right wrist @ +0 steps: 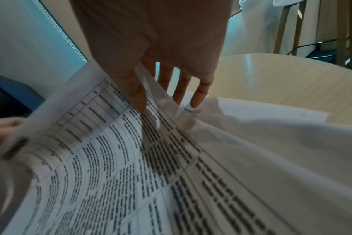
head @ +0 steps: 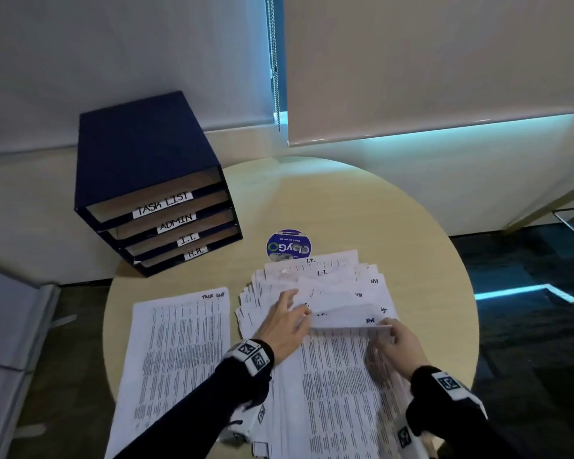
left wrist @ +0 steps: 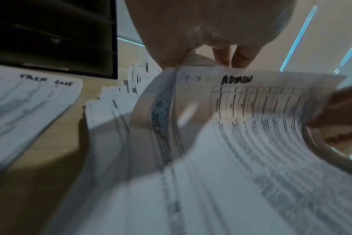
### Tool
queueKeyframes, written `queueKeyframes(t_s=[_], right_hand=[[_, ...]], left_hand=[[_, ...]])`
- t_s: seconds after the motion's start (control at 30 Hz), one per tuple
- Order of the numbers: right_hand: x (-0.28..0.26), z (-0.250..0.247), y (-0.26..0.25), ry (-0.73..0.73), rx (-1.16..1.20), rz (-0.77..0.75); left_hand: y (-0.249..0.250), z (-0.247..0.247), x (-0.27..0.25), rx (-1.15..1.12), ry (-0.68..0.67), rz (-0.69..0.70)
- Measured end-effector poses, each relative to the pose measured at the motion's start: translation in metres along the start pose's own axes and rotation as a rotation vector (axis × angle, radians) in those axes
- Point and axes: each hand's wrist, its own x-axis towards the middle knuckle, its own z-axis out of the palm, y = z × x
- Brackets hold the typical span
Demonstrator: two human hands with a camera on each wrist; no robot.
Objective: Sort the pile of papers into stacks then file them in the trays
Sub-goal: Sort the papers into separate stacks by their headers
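Two hands work a fanned pile of papers (head: pixel 328 326) on the round bench (head: pixel 411 243). Our left hand (head: pixel 284 329) holds back the curled top sheets; our right hand (head: pixel 400 339) pinches the lifted ADMIN sheet (left wrist: pixel 261 98) in a narrow grip. One task-list stack (head: pixel 179 352) lies just beside the pile. We judge sorting is under way; next, this sheet needs its own stack. The labelled trays (head: pixel 166 223) wait at the bench's far left.
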Motion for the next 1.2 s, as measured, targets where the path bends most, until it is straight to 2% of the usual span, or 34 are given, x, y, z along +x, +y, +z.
queueKeyframes(t_s=[0.2, 0.37, 0.47, 0.67, 0.77, 0.93, 1.0, 1.07, 1.13, 1.2], right_hand=[[-0.006, -0.001, -0.003, -0.013, 0.061, 0.035], [-0.009, -0.001, -0.006, -0.002, 0.097, 0.044], [-0.009, -0.003, -0.006, -0.015, 0.08, 0.033], [-0.009, -0.004, -0.003, -0.017, 0.07, -0.018], [-0.009, -0.004, -0.005, -0.024, 0.088, 0.004], [-0.009, -0.001, -0.001, -0.027, 0.086, 0.012], [-0.008, -0.001, -0.001, -0.031, 0.078, 0.012], [-0.004, -0.001, -0.002, -0.033, 0.061, 0.011], [-0.001, 0.0, -0.004, -0.049, 0.042, 0.019], [0.0, 0.001, -0.004, -0.059, 0.027, 0.027]], left_hand=[[0.001, 0.008, 0.031, -0.185, 0.019, -0.386], [-0.009, 0.006, 0.043, -0.423, 0.02, -0.512], [-0.012, 0.001, 0.044, -0.518, -0.039, -0.466], [-0.009, -0.008, 0.018, -0.089, -0.006, -0.127], [-0.005, -0.008, -0.004, -0.206, -0.065, -0.057], [0.002, -0.003, -0.027, -0.31, -0.09, -0.079], [0.007, -0.009, -0.015, -0.43, -0.074, -0.173], [0.006, -0.014, 0.005, -0.53, 0.0, -0.303], [-0.001, -0.019, 0.023, -0.444, 0.021, -0.386], [-0.006, -0.021, 0.033, -0.251, -0.043, -0.443]])
